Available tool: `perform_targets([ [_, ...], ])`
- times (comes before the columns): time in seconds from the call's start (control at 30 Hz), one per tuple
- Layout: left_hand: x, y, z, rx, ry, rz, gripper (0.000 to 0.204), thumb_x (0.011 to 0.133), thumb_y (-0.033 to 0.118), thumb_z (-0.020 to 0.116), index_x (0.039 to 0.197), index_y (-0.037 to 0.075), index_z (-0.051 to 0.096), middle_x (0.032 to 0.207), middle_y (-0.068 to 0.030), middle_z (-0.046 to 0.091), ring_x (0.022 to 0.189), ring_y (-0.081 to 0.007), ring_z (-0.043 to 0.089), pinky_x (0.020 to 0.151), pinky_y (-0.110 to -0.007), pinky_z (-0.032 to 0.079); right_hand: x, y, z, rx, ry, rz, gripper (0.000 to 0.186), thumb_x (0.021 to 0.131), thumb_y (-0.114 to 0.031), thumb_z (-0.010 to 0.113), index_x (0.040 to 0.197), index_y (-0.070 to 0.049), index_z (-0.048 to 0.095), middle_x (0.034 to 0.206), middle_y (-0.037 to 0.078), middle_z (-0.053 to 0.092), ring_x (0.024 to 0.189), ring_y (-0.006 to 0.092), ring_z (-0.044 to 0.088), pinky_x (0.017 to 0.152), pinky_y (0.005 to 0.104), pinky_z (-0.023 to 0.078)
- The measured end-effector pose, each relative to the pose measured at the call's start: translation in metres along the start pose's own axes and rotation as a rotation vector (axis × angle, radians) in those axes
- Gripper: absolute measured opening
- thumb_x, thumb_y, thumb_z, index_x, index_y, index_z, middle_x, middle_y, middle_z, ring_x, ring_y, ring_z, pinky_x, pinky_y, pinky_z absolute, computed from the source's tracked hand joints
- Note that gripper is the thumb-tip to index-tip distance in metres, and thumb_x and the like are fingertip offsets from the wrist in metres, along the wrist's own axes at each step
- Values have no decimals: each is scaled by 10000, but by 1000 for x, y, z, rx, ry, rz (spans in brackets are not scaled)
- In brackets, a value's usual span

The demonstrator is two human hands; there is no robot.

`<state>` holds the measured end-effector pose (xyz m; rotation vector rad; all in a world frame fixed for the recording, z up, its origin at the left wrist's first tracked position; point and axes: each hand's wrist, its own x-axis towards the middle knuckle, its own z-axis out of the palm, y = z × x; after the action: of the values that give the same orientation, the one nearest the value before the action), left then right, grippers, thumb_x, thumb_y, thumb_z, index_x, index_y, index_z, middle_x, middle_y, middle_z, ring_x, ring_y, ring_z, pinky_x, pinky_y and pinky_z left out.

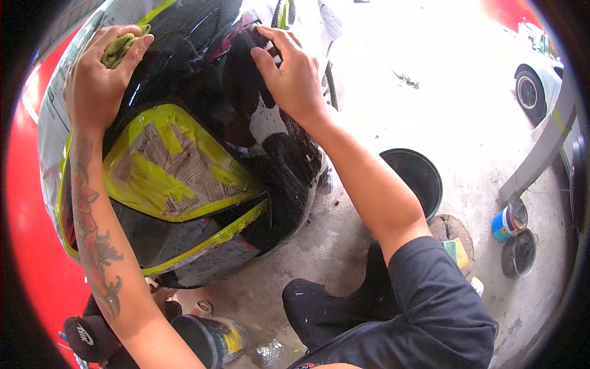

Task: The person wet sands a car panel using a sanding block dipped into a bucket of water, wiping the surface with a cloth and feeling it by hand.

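1. A concrete floor (430, 111) fills the right half of the view. On it stands a black bucket (415, 178), just right of the person's right forearm. Further right, near the floor's right edge, sit a small blue and white can (505, 224) and a dark round pan (518, 253).
2. At the lower edge of the floor, between the person's left arm and dark trouser leg, stands another bucket with a yellow label (212, 338).
3. A white car (536, 86) shows at the upper right edge.
4. A glossy black car body panel (203, 74) fills the left centre. Its lamp opening is covered with yellow masking tape and paper (172, 163). Newspaper masking (52, 117) covers the red bodywork at its left edge.
5. The panel lies directly under both hands, at its upper part.
6. The left hand (101, 74) is clenched around a small green cloth (120, 48), pressing it against the panel's upper left corner.
7. The right hand (289, 74) lies on the panel's upper right part, fingers (270, 40) loosely curved and touching the surface. It grips nothing.
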<state>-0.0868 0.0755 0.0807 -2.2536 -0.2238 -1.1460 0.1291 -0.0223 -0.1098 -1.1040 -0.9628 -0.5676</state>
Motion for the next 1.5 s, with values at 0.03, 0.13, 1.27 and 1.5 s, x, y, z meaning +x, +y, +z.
perform_targets([
  [0.03,1,0,-1,0,0,1,304,957,301,743,1158,74,725,1172,-87,731,1105,-229,698,966,-333,508,2,3,0,24,11,-49,417,987,-320,661,1320,-69,662,1282,176,686,1173,355,679,981,396,524],
  [0.13,0,-3,0,17,12,15,299,955,293,744,1157,74,725,1173,-86,730,1106,-231,698,967,-331,507,-15,3,-2,61,3,-88,431,980,-314,683,1320,-50,660,1302,183,677,1184,351,674,995,394,519],
  [1.27,-1,-9,2,14,18,25,298,956,306,746,1159,90,724,1151,-67,733,1071,-208,704,952,-325,515,2,4,8,127,30,-39,369,949,-205,681,1298,-88,663,1243,184,678,1061,395,680,945,451,521],
  [1.5,-1,-7,4,22,32,32,307,958,310,746,1169,88,721,1165,-71,728,1081,-215,703,957,-324,513,15,7,9,111,54,-57,370,944,-191,678,1293,-68,666,1247,185,683,1071,398,673,964,451,513],
])
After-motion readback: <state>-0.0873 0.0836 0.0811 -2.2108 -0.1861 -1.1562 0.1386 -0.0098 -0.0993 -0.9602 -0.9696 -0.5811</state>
